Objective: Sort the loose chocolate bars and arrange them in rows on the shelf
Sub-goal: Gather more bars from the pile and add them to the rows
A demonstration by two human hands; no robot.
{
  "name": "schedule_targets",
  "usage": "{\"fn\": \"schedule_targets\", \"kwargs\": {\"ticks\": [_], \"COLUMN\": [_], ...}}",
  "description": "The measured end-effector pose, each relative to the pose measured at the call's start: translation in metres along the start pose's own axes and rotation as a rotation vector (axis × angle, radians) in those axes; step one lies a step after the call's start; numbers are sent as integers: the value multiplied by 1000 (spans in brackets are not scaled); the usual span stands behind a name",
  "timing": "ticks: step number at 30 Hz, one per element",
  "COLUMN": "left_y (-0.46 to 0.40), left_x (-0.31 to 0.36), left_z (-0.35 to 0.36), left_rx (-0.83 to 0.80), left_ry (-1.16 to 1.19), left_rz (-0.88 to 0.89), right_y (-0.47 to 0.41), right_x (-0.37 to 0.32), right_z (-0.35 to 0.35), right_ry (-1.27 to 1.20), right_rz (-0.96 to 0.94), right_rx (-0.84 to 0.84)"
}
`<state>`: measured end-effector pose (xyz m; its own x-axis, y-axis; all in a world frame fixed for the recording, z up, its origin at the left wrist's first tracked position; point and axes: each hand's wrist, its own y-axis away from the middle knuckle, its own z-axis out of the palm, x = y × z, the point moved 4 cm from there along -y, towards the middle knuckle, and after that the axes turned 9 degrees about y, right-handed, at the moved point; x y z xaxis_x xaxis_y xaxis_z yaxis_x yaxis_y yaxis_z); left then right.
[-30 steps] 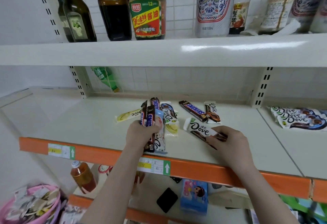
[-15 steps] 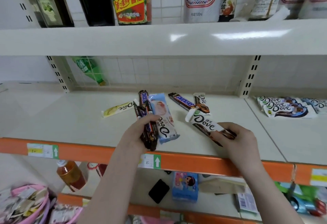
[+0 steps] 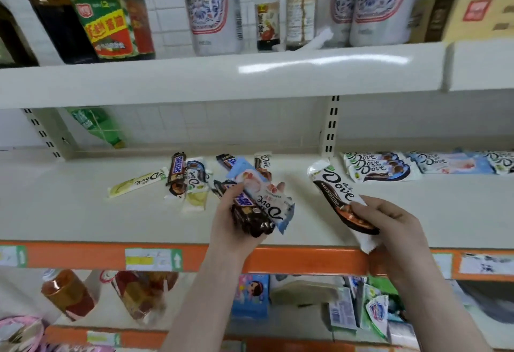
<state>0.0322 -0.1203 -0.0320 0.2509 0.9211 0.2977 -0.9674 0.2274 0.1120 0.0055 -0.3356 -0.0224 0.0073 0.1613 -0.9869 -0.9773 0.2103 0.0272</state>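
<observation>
Slippage is the risk: the left hand (image 3: 236, 221) grips a loose fan of Snickers (image 3: 244, 212) and a blue Dove (image 3: 264, 198) over the shelf (image 3: 83, 218) edge; the right hand (image 3: 389, 229) pinches a dark Dove (image 3: 336, 193) by its end. Unsorted bars (image 3: 178, 173) lie behind.

**Chocolate bars: partly sorted, several loose**

Left hand (image 3: 236, 223) grips a bundle: brown Snickers bars (image 3: 247, 212) and a pale blue Dove bar (image 3: 264, 195). Right hand (image 3: 389, 226) pinches a white-and-brown Dove bar (image 3: 333, 190) by its near end, angled above the shelf (image 3: 83, 212). Loose bars (image 3: 183, 176) lie scattered mid-shelf. Further Dove bars (image 3: 375, 166) lie side by side at right.
</observation>
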Motion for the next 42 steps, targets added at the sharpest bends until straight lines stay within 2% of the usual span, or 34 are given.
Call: {"fn": "schedule_targets", "kwargs": {"ticks": [6,10,15,19,26,30,35,37,42], "left_y": [-27,-45,-60,-66,-72,-84,-101,-106,-120], "left_x": [-113,-192,-251,-275,-286,-296,-317,-328,-362], "left_z": [40,64,91,102,109,110,117,120,134], "left_rx": [-2,88,200,297,276,332,387,394,401], "left_ry": [-50,-119,-325,-353,-472,-569,-557,-535,-500], "left_rz": [-31,-88,-91,-82,-181,-242,-240,-243,-216], "right_y": [-16,-31,-51,-65,-82,-87,-99,-101,-105], "right_x": [-16,-32,-57,-77,-90,-92,-99,-103,-105], "right_z": [-109,-187,-250,-271,-277,-276,-289,-299,-335], "right_ry": [-19,-5,103,270,619,781,937,1008,1328], "right_rz": [72,72,-1,-87,-219,-265,-366,-447,-688], "right_rx": [-68,-155,-185,-238,-372,-455,-358,-335,-459]}}
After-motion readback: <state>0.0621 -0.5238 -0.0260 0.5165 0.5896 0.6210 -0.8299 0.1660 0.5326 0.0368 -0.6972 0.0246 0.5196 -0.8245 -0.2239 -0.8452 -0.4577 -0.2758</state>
